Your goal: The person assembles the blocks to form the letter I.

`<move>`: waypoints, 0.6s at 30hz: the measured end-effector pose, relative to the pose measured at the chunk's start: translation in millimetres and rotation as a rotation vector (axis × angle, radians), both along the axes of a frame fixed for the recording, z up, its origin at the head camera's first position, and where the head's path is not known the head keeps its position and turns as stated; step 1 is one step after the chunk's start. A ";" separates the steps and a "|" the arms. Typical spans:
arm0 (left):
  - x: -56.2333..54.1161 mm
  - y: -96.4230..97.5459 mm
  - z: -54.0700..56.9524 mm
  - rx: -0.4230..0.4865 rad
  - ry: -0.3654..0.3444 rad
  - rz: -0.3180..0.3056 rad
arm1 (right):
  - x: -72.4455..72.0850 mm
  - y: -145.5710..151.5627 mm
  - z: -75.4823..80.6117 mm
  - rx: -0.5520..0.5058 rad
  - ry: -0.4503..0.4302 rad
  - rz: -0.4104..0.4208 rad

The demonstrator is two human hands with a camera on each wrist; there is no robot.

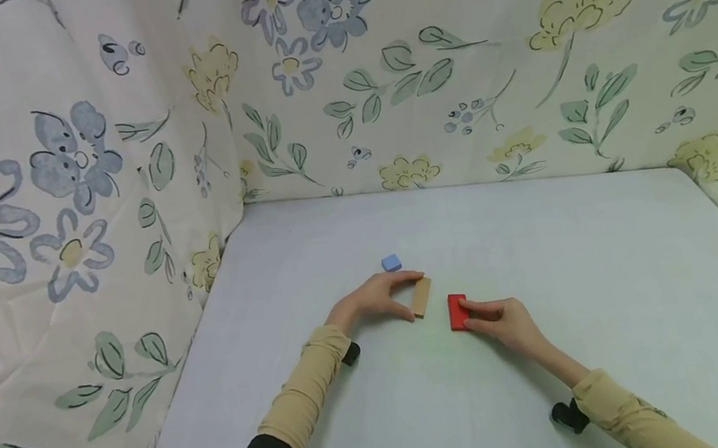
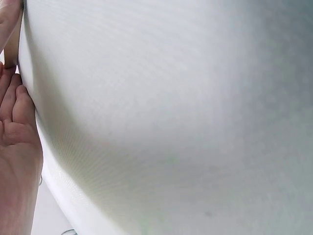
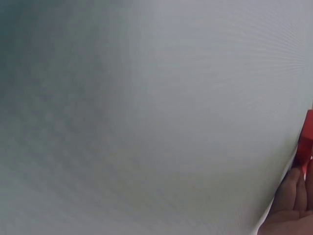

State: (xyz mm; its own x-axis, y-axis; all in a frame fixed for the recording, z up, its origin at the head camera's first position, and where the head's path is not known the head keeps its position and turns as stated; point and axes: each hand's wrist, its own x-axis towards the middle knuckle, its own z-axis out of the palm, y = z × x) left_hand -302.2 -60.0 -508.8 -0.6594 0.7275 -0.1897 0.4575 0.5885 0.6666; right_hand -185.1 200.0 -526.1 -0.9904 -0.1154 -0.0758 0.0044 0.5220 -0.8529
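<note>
Left hand [image 1: 377, 297] pinching the tan block [image 1: 422, 297], right hand [image 1: 502, 321] pinching the red block [image 1: 457, 311] (2 blocks near, apart); steady, level grips would likely keep both flat on the table [image 1: 592, 279]

Small blue block [image 1: 391, 262]: lies flat on the table toward the far side, a little left of centre. Table surface [image 1: 598, 270]: pale grey-white, matte, filling both wrist views as well. Floral cloth [image 1: 68, 171]: cream, printed with blue and yellow flowers and green leaves, hung along the far, left and right edges of the table.
</note>
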 end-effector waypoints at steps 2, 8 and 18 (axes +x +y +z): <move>0.2 0.2 0.1 0.003 -0.001 -0.001 | -0.3 0.0 0.3 0.006 -0.002 -0.005; 0.0 0.5 0.3 0.004 -0.007 0.001 | -1.6 0.1 2.3 0.021 -0.016 -0.016; -1.1 0.6 -0.9 0.008 -0.014 0.002 | -2.3 -0.3 3.1 0.009 -0.012 -0.011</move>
State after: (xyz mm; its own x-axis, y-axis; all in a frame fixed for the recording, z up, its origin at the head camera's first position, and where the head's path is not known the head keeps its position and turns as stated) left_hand -303.3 -59.3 -509.6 -0.6584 0.7275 -0.1931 0.4466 0.5842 0.6777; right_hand -187.4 199.8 -523.0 -0.9907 -0.1037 -0.0883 0.0202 0.5296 -0.8480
